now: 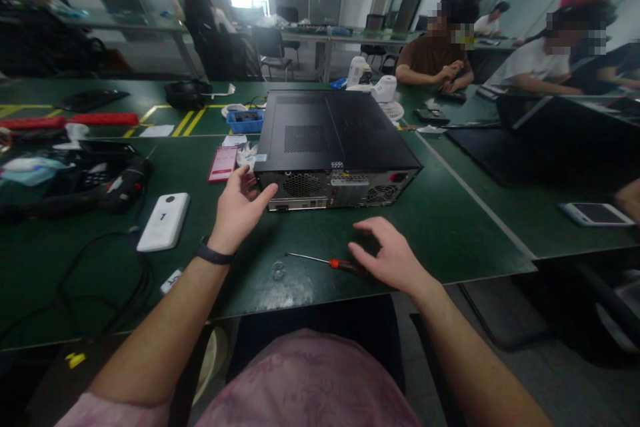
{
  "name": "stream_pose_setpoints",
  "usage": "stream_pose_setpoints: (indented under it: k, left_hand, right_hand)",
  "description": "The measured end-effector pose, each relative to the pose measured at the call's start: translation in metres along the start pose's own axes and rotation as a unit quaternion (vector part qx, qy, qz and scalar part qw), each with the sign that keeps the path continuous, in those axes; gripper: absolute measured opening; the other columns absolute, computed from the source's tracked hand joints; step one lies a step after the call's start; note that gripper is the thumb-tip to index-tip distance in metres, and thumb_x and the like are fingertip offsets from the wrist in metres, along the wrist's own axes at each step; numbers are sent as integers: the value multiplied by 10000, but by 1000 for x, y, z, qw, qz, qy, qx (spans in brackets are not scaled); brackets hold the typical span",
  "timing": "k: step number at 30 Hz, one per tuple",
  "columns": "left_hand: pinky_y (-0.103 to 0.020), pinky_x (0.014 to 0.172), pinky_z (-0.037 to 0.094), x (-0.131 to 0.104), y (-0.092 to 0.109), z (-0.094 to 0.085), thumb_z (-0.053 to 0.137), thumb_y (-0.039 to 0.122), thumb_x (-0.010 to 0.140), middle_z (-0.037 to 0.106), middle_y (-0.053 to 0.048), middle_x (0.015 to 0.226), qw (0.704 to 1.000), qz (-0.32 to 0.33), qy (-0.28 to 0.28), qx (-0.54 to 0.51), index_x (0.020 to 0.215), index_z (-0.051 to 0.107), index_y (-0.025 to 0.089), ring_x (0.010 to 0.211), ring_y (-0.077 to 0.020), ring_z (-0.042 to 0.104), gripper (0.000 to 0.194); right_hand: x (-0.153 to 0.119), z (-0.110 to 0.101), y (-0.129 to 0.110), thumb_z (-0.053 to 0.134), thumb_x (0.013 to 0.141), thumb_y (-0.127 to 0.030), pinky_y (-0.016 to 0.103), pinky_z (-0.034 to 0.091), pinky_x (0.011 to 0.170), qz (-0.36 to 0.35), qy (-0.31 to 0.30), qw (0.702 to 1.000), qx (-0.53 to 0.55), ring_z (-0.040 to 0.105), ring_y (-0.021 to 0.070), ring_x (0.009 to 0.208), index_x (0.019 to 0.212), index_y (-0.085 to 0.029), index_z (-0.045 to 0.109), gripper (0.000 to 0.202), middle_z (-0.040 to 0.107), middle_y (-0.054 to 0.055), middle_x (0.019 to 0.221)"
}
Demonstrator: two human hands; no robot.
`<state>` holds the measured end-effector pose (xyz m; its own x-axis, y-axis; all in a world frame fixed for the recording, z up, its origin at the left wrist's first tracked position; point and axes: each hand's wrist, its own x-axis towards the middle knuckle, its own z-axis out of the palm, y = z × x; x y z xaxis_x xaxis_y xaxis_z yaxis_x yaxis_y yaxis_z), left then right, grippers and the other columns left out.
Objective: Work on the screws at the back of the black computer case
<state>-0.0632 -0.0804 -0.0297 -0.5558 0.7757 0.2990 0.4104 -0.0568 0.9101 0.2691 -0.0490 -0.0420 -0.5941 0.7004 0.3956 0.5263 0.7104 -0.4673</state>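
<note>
A black desktop computer case (345,123) lies flat on the green table, its rear panel with vents and ports facing me. My left hand (243,203) is at the case's near left corner, thumb and fingers apart, seemingly touching it. My right hand (385,253) hovers over the table in front of the case, fingers loosely curved and apart, holding nothing. Just beside and partly beneath it lies a screwdriver (334,263) with a red and black handle, its shaft pointing left. A small clear ring-like item (278,271) rests left of the screwdriver tip.
To the left are a white power bank (164,221), black cables (105,273) and a pink-red card (223,163). A blue bin (245,121) stands behind. A phone (597,214) and a black laptop (565,140) lie right. Other people sit across the table.
</note>
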Motion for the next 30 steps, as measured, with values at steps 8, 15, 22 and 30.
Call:
stream_pose_setpoints:
  k: [8,15,22,30]
  left_hand:
    - [-343,732,524,-45,-14,-29,813,529,762,701,-23,906,933,2,-296,207,974,684,216,787,-199,652,399]
    - [-316,727,480,-51,-17,-20,737,378,843,718,-33,874,877,43,-406,253,885,726,214,792,-198,662,170]
    - [-305,756,479,-47,-11,-10,635,291,900,715,-49,884,864,85,-427,253,887,726,203,797,-190,653,127]
    - [-319,702,487,-25,22,7,578,349,933,725,-31,836,881,93,-416,205,927,674,207,744,-192,659,171]
  right_hand:
    - [-24,29,-5,778,889,-284,471,506,943,14,-132,991,-14,607,278,1024,1044,-211,708,185,682,95,1067]
    - [-25,35,-7,724,920,-245,441,479,903,28,-114,993,0,594,260,984,957,-226,699,49,689,77,1009]
    - [-27,33,-4,663,946,-252,395,524,849,56,-69,995,34,637,234,927,959,-232,669,25,711,59,949]
    - [-32,24,5,635,974,-347,377,607,844,132,15,988,80,745,217,910,1078,-236,712,170,780,60,1020]
